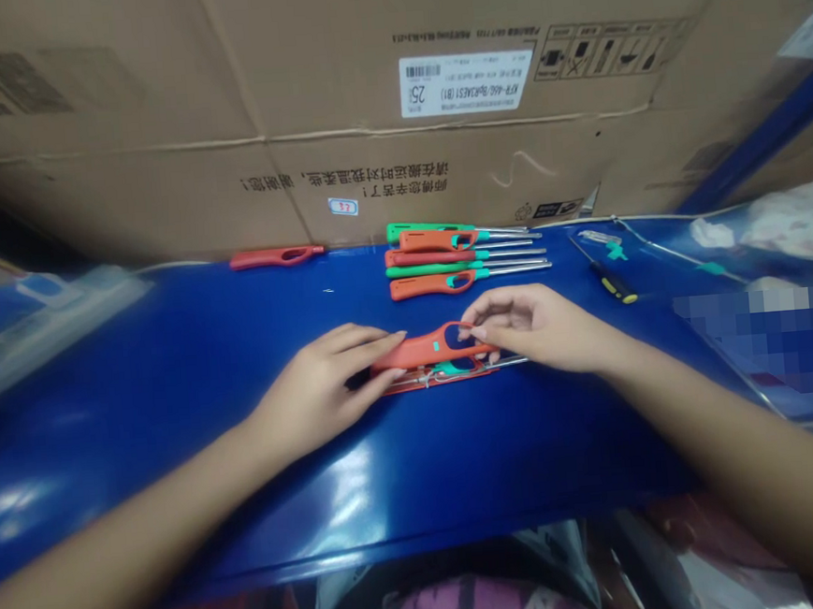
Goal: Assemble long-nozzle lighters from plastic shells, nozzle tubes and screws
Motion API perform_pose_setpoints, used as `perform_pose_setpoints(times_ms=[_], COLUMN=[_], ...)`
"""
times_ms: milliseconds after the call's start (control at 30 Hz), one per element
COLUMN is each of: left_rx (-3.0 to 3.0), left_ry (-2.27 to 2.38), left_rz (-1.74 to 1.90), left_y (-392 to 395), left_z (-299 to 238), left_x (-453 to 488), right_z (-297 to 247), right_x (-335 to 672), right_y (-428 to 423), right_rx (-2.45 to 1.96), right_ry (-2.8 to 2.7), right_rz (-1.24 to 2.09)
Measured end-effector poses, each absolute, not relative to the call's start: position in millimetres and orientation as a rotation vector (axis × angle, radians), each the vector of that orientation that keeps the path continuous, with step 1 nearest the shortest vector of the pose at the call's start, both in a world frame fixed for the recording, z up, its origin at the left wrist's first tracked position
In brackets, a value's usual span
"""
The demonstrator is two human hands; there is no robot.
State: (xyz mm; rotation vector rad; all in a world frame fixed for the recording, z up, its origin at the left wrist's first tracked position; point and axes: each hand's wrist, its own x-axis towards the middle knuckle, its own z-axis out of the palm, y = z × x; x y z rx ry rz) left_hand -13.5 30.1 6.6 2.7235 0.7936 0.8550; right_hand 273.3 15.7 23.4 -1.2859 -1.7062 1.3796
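Observation:
An orange long-nosed lighter (428, 348) with a green trigger lies on the blue table (194, 377), its upper shell lifted over the lower half. My left hand (321, 386) grips its handle end with fingers and thumb pressed on it. My right hand (531, 325) pinches the trigger end of the upper shell. The metal nozzle sticks out to the right under my right hand.
Several finished orange and green lighters (455, 258) lie in a row behind the hands. A lone red shell (276, 257) lies at the back left. A black-and-yellow screwdriver (612, 281) rests at the right. Large cardboard boxes (363, 111) wall off the back.

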Motion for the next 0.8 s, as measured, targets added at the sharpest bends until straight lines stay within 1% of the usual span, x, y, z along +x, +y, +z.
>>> perform_pose_setpoints(times_ms=[67,200,267,600,800], left_rx=[2.747,2.809,2.822,2.814,2.783], left_ry=[0.769,0.762,0.781,0.828,0.882], left_rz=[0.807,0.68,0.612,0.39,0.401], left_y=[27.7,25.0,24.1,23.1,21.4], left_z=[8.6,14.8,17.7,19.1,15.0], left_x=[-12.7,-13.3,-14.3,-14.0,-14.4], right_z=[22.6,18.5,16.6,5.0,4.3], right_x=[273.0,271.9,271.0,269.0,268.3], right_y=[13.1,9.8,9.4,12.5,11.6], right_rx=[-1.253,-1.064,-1.017,-0.964,-0.98], right_ry=[-1.873,-2.311,-2.403,-2.51,-2.525], right_rz=[1.265,0.836,0.731,0.628,0.623])
